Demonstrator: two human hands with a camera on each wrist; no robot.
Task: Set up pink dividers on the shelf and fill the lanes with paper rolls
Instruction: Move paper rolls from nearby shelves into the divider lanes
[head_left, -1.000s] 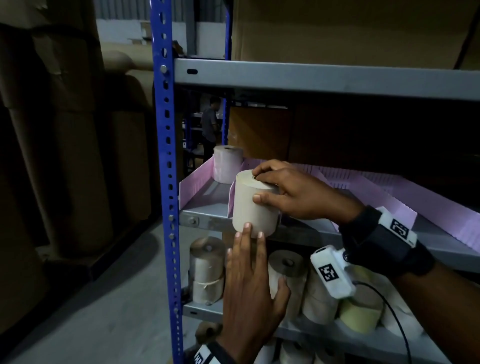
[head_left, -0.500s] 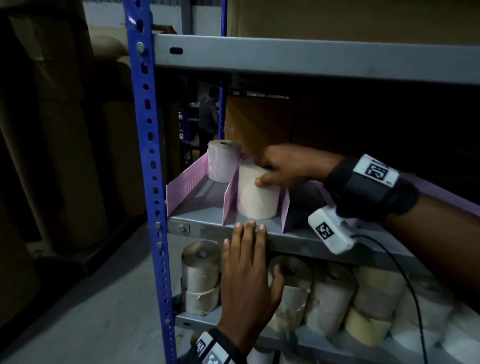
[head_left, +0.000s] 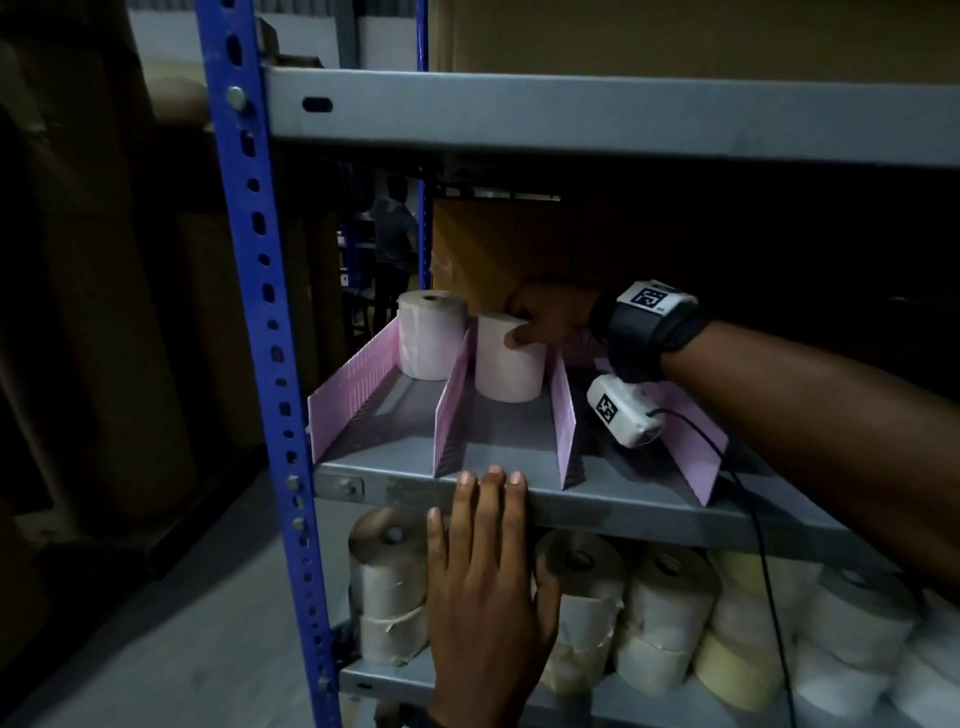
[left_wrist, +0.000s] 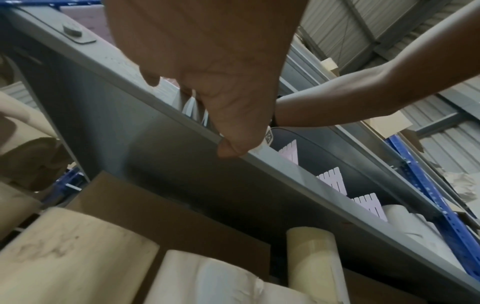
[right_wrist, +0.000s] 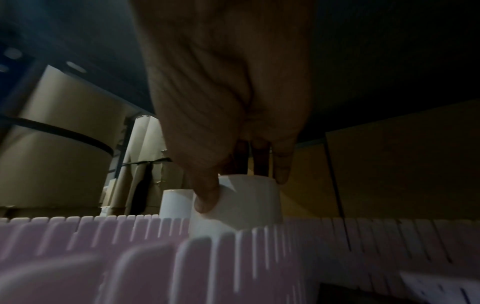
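Pink slotted dividers (head_left: 454, 405) stand on the grey middle shelf (head_left: 613, 499) and split it into lanes. One paper roll (head_left: 428, 335) stands upright at the back of the leftmost lane. A second paper roll (head_left: 509, 358) stands deep in the lane beside it. My right hand (head_left: 545, 322) grips this roll from above, thumb on its near side (right_wrist: 207, 197), fingers over the top. My left hand (head_left: 488, 582) lies flat against the shelf's front edge (left_wrist: 272, 162), fingers straight, holding nothing.
The blue upright (head_left: 260, 332) bounds the rack on the left. An upper grey shelf (head_left: 597, 114) hangs low over the lanes. Several paper rolls (head_left: 665, 603) fill the shelf below. A brown carton (head_left: 493, 244) stands behind the lanes. Big cardboard rolls (head_left: 93, 312) stand left.
My right hand has slid the roll from the lane's front edge deep toward the back, beside the first roll. The left hand has stayed at the shelf's front edge.
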